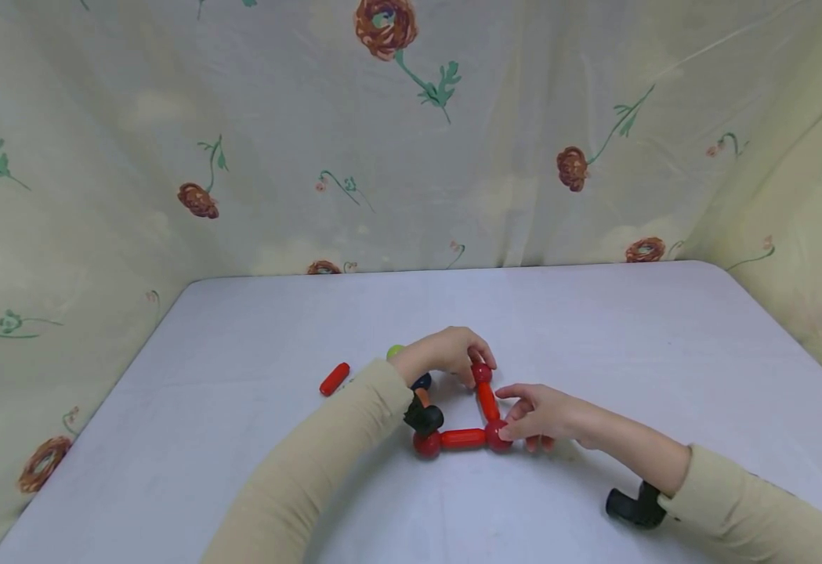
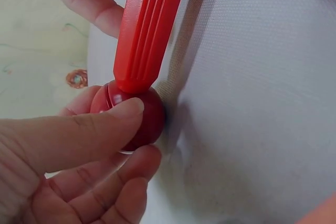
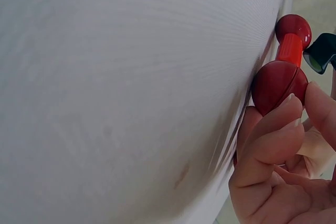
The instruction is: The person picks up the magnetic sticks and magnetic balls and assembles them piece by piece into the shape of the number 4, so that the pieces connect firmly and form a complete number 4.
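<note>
Red balls and red ribbed sticks are joined in an L on the table. My left hand (image 1: 449, 350) pinches the far red ball (image 1: 482, 374) between thumb and fingers; in the left wrist view a red stick (image 2: 147, 30) rises from that ball. At the corner, my right hand (image 1: 548, 415) holds the red ball (image 1: 497, 433) with its fingertips, its index finger reaching beside the upright stick. A second red stick (image 1: 463, 439) runs left from the corner to another red ball (image 1: 427, 445), partly covered by the left wrist camera.
A loose red stick (image 1: 334, 379) lies left of the left forearm. Behind that wrist, a green ball (image 1: 394, 351), a dark round piece (image 1: 422, 381) and an orange piece (image 1: 422, 397) are partly hidden. Flowered cloth (image 1: 495, 157) hangs behind the white table (image 1: 262, 313).
</note>
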The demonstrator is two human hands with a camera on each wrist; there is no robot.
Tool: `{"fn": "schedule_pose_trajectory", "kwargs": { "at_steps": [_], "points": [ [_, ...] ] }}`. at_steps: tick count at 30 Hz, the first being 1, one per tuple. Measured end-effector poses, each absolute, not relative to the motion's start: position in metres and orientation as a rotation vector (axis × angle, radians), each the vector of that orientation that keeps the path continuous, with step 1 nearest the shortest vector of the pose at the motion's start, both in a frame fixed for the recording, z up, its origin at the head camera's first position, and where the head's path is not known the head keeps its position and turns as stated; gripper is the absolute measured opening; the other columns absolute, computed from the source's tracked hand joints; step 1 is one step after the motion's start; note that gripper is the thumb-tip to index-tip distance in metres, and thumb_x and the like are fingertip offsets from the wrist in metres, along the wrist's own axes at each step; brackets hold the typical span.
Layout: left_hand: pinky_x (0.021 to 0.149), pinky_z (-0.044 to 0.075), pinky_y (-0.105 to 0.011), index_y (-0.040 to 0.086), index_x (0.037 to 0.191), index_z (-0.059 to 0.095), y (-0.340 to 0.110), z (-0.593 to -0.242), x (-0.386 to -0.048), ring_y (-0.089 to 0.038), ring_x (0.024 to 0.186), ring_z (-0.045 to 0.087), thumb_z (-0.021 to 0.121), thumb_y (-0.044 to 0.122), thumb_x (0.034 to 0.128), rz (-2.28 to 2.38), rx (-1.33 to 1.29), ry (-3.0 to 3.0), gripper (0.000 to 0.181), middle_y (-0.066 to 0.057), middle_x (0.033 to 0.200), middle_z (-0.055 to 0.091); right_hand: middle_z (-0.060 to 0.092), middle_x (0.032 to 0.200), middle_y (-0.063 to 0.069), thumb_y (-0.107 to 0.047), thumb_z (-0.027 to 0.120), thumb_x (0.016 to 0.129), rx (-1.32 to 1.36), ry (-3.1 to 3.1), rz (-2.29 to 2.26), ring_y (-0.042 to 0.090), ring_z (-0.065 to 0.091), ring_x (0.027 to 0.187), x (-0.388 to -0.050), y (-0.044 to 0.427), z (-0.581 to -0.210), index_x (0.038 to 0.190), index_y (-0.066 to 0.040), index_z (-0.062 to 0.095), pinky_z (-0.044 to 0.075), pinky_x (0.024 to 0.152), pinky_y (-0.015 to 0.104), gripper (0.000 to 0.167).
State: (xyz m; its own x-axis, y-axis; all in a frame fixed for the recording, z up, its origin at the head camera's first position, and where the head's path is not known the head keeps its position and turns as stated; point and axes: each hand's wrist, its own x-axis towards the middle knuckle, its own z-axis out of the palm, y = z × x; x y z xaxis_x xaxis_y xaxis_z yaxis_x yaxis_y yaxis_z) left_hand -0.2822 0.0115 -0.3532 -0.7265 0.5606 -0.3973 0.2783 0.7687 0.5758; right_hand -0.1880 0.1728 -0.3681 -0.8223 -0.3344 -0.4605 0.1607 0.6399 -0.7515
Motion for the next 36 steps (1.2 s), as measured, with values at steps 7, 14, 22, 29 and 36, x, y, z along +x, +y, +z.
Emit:
{"fn": "schedule_pose_trajectory", "kwargs": {
  "at_steps": [7, 14, 22, 29, 36],
  "points": [
    [0.072, 0.048, -0.023, 0.017, 0.106, 0.066, 0.009, -0.352, -0.283, -0.016, 0.088, 0.054, 0.066, -0.002, 0.0791, 0.670, 0.619, 2.393, 0.033, -0.005, 0.109, 0.061, 0.057, 0.080, 0.005, -0.022, 0.070, 0.079, -0.129, 2.282, -1.121, 0.014, 0.052, 0.056, -0.187, 0.171, -0.368, 0.129, 0.002, 0.042, 0.040, 0.051, 0.022, 0.062],
    [0.082, 0.048, -0.030, 0.019, 0.114, 0.063, -0.011, -0.341, -0.285, -0.018, 0.098, 0.055, 0.066, 0.004, 0.0813, 0.708, 0.632, 2.466, 0.036, -0.005, 0.112, 0.060, 0.057, 0.080, 0.005, -0.023, 0.070, 0.079, -0.129, 2.302, -1.104, 0.014, 0.053, 0.057, -0.187, 0.170, -0.367, 0.129, 0.001, 0.043, 0.042, 0.053, 0.022, 0.063],
    [0.089, 0.046, -0.036, 0.016, 0.120, 0.059, -0.062, -0.327, -0.291, -0.022, 0.106, 0.053, 0.066, 0.007, 0.0825, 0.720, 0.552, 2.585, 0.039, -0.007, 0.113, 0.060, 0.057, 0.084, 0.005, -0.021, 0.072, 0.077, -0.105, 2.309, -1.148, 0.016, 0.054, 0.060, -0.184, 0.171, -0.366, 0.136, -0.007, 0.032, 0.044, 0.054, 0.024, 0.072],
    [0.089, 0.047, -0.038, 0.013, 0.121, 0.058, -0.109, -0.330, -0.292, -0.025, 0.106, 0.054, 0.065, 0.008, 0.0832, 0.744, 0.458, 2.657, 0.039, -0.011, 0.114, 0.060, 0.056, 0.085, 0.006, -0.015, 0.069, 0.080, -0.208, 2.294, -1.179, 0.017, 0.054, 0.059, -0.185, 0.171, -0.366, 0.130, -0.010, 0.041, 0.044, 0.053, 0.026, 0.057],
    [0.084, 0.049, -0.035, 0.011, 0.120, 0.058, -0.145, -0.342, -0.287, -0.024, 0.098, 0.055, 0.064, 0.008, 0.0841, 0.732, 0.331, 2.672, 0.036, -0.013, 0.112, 0.060, 0.056, 0.085, 0.005, -0.015, 0.069, 0.080, -0.283, 2.308, -1.158, 0.016, 0.054, 0.059, -0.185, 0.171, -0.366, 0.104, -0.009, 0.058, 0.044, 0.054, 0.026, 0.027]
  ]
}}
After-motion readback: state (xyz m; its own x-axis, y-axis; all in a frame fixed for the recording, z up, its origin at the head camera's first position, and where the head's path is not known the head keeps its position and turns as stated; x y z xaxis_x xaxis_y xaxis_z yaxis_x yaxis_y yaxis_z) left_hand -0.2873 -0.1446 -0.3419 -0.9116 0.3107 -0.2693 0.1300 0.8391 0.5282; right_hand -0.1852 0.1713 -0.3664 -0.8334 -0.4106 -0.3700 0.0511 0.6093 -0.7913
